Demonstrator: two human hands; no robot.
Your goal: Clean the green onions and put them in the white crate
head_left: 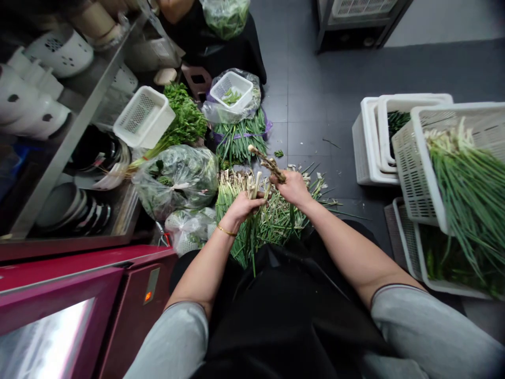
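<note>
Several scallions [255, 181] with pale, clean-looking bulbs are in my left hand [245, 206], their green leaves hanging toward my lap. My right hand [291, 187], close by on the right, is closed round a few brown, soil-coloured stalk ends [265, 159] that point up and left; they look like unpeeled scallions, though my fingers cover part of them. Under both hands lies a loose heap of scallions [276, 223] with trimmings. To the left of it, more scallions [229, 184] lie with their white root ends facing away from me.
White baskets [424, 158] stand at right, one full of scallions [469, 163]. Bagged greens [177, 179], leafy herbs [183, 113] and a small basket [144, 117] are at left beside a metal shelf [79, 121]. Another person [221, 50] sits ahead holding a bag of greens [225, 17].
</note>
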